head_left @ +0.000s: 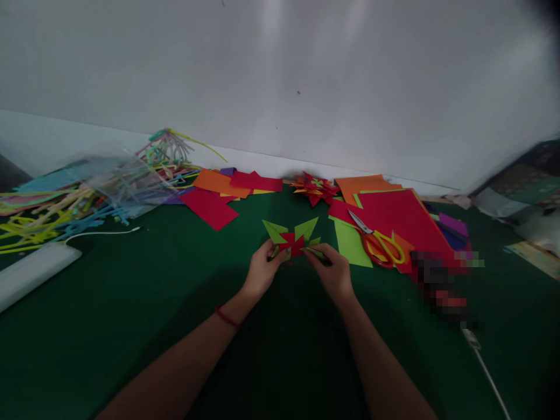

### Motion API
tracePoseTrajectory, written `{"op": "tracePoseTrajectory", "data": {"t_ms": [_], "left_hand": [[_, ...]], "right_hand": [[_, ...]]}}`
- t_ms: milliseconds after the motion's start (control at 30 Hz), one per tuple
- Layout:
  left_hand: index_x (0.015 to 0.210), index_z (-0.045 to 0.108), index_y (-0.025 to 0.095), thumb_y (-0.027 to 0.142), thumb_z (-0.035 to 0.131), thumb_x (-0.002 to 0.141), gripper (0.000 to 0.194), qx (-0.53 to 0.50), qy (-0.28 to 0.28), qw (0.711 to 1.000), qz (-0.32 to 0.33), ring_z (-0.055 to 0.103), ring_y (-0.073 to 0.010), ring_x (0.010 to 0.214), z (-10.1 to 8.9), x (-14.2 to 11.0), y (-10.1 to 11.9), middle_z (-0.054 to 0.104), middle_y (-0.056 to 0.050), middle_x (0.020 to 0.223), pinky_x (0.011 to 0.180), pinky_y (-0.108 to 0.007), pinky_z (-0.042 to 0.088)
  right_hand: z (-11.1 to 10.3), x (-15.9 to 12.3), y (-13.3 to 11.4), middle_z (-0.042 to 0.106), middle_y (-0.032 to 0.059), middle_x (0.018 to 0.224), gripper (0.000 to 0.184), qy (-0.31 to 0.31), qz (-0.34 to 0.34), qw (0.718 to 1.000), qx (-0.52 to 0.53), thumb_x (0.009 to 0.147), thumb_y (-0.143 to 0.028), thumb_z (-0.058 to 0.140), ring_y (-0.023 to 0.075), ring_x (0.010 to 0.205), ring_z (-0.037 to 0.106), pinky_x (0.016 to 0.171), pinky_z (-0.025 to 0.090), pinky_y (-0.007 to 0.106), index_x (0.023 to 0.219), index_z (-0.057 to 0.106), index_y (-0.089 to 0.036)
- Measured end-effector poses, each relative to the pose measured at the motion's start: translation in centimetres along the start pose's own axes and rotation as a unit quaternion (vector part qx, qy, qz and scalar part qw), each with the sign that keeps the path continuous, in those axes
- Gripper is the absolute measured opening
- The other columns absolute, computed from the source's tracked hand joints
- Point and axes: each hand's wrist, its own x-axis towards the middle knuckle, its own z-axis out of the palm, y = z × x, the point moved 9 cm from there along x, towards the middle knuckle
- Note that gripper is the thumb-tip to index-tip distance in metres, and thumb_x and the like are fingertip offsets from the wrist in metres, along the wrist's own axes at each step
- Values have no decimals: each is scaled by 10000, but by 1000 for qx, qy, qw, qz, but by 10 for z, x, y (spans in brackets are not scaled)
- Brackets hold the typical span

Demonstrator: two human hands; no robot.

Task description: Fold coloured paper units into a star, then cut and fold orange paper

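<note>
Both of my hands meet over a folded paper star (294, 237) made of lime green points and a red centre, lying on the green table (131, 326). My left hand (261, 269) pinches its left side with closed fingers. My right hand (332, 269) pinches a green point on its right side. A thin red band circles my left wrist.
A finished red and orange paper star (315, 188) lies by the wall. Red, orange and green sheets (394, 216) sit at the right with red-and-yellow scissors (377, 244) on them. More sheets (219, 198) lie left of centre. A heap of coloured straws (87, 192) fills the far left.
</note>
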Motion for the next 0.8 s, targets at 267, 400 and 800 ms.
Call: {"op": "tracePoseTrajectory", "data": {"t_ms": [267, 400, 800], "left_hand": [[927, 563, 155, 279, 579, 772, 199, 25, 10, 999, 20, 626, -151, 617, -2, 1, 4, 671, -41, 836, 537, -235, 458], [974, 571, 160, 288, 573, 775, 236, 15, 0, 999, 28, 633, -163, 663, -1, 1, 5, 672, -54, 891, 590, -259, 481], [924, 632, 156, 277, 589, 763, 206, -6, -55, 998, 33, 633, -183, 726, 4, 4, 5, 678, -60, 887, 673, -295, 494]], "right_hand": [[1, 2, 7, 615, 35, 762, 175, -22, -11, 998, -54, 795, -341, 554, 158, 666, 570, 556, 451, 267, 828, 627, -185], [1, 2, 0, 606, 36, 797, 156, -25, -44, 996, -79, 813, -318, 534, 150, 684, 562, 559, 447, 254, 846, 624, -194], [2, 3, 10, 587, 22, 744, 187, -63, -14, 996, -56, 806, -372, 532, 151, 651, 543, 550, 431, 255, 789, 588, -195]]}}
